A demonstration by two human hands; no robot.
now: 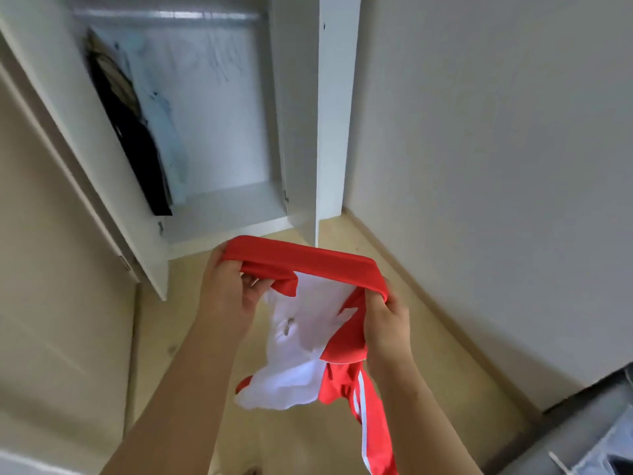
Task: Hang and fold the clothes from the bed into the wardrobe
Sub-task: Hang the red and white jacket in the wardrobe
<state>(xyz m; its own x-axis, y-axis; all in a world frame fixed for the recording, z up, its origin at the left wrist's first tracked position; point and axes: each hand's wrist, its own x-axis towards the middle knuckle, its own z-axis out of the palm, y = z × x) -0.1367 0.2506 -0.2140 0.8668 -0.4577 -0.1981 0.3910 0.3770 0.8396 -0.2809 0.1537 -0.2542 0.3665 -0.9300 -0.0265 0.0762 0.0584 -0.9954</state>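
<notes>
Held before the open wardrobe (226, 207): the white-lined red garment (301, 258), waistband stretched between left hand (227, 293) and right hand (388, 323), fingers of both curled round the band.

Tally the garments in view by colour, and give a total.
Red with white lining: 1, the red garment, waistband gripped by left hand and right hand.
Dark: 1, the dark garment hanging in the wardrobe.
Pale blue: 1, the pale garment beside it, blurred.
Blue denim: 1, the denim piece at lower right.
Total: 4
</notes>
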